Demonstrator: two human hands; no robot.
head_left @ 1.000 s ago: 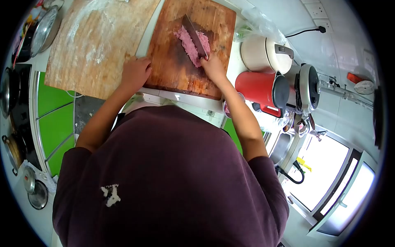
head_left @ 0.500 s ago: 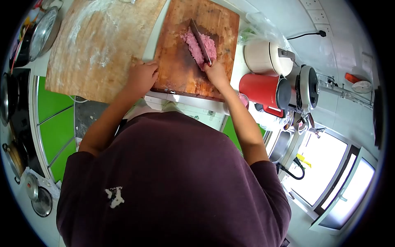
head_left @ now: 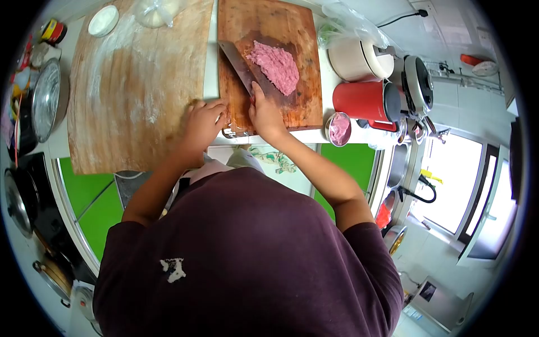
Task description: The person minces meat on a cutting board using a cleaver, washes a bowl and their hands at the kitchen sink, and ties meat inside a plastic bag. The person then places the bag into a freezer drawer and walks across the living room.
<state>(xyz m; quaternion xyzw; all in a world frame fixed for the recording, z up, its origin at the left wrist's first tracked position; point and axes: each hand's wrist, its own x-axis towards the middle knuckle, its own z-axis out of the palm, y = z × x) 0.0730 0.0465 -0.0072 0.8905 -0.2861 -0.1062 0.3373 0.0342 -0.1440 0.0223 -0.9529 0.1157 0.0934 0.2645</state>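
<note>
Pink minced meat (head_left: 275,66) lies in a flat heap on the brown chopping board (head_left: 306,106). My right hand (head_left: 266,117) is closed round the handle of a cleaver (head_left: 237,66), whose broad blade is on the left part of the board, left of the meat and apart from most of it. My left hand (head_left: 203,124) rests between the two boards, its fingertips near the chopping board's lower left corner. Its fingers are bent, and whether they grip anything is hidden.
On the left is a floury wooden board (head_left: 135,101) with a white bowl (head_left: 103,21) and a plastic bag (head_left: 157,12). At the right stand a bowl of meat (head_left: 339,129), a red kettle (head_left: 359,101) and a cream cooker (head_left: 353,59).
The cleaver has moved from over the meat to its left, and the meat shows as one heap. My left hand has shifted toward the chopping board. The view has shifted too.
</note>
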